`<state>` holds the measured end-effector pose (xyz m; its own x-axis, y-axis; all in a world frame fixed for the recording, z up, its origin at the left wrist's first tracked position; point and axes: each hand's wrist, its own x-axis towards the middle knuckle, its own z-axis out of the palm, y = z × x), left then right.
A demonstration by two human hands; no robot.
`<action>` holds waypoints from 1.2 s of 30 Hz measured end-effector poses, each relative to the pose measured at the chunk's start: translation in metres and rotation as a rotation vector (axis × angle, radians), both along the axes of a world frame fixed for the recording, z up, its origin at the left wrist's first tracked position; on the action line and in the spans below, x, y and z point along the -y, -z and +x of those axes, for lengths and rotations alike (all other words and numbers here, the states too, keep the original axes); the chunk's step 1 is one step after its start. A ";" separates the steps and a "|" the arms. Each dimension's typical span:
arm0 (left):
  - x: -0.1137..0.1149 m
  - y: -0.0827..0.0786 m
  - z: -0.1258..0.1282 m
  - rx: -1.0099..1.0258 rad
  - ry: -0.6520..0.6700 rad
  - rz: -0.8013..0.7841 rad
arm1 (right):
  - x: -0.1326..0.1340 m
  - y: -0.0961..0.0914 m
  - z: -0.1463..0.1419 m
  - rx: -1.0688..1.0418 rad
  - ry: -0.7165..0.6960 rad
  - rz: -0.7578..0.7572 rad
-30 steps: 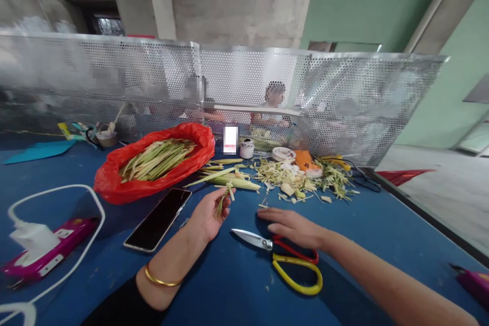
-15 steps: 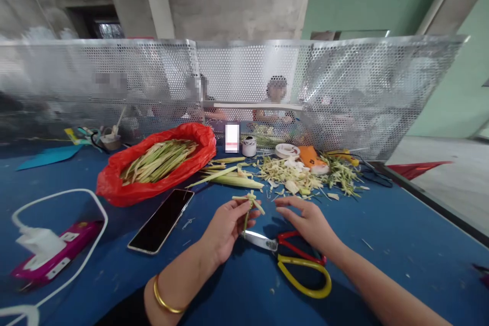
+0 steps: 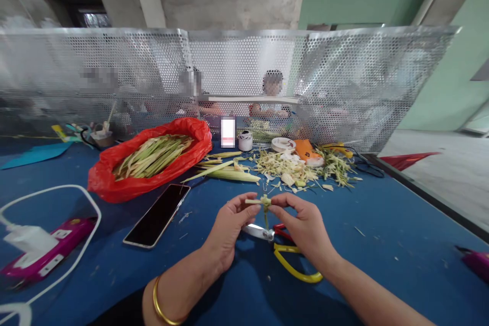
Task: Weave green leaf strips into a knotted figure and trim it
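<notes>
Between my hands is a small knotted piece of pale green plant strips (image 3: pixel 265 202), with one strip hanging down and another pointing left. My left hand (image 3: pixel 233 221) pinches its left strip between thumb and fingers. My right hand (image 3: pixel 301 219) has thumb and fingertips closed on its right side. Below them, on the blue table, lie scissors (image 3: pixel 296 267) with one red and one yellow handle, partly hidden by my right hand. A red plastic bag (image 3: pixel 148 183) full of long green-and-yellow strips lies to the left, behind a dark-screened phone (image 3: pixel 157 216).
Cut plant scraps (image 3: pixel 286 168) lie in a heap beyond my hands, by a tape roll (image 3: pixel 283 144) and an orange packet (image 3: pixel 305 150). A purple power strip (image 3: pixel 64 247) with a white cable sits at left. A perforated metal screen (image 3: pixel 244 66) stands behind, people beyond it.
My right hand has moved left and closed on the knotted plant piece, which was in my left hand alone. The camera view has shifted slightly.
</notes>
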<state>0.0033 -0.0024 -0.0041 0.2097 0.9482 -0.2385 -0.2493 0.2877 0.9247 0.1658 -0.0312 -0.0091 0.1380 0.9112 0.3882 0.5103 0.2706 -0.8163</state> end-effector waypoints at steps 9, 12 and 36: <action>0.005 0.003 0.001 0.135 0.190 -0.172 | 0.004 0.000 0.008 0.552 -0.046 0.457; 0.006 0.000 0.001 0.151 0.187 -0.197 | 0.004 0.000 0.007 0.565 -0.119 0.436; 0.003 0.005 0.004 0.124 0.147 -0.066 | -0.005 0.007 0.016 -0.440 -0.170 -0.410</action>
<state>0.0076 -0.0050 -0.0088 0.3763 0.8884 -0.2631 -0.3114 0.3887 0.8672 0.1817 -0.0259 -0.0162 0.0456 0.9973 -0.0576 0.0800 -0.0611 -0.9949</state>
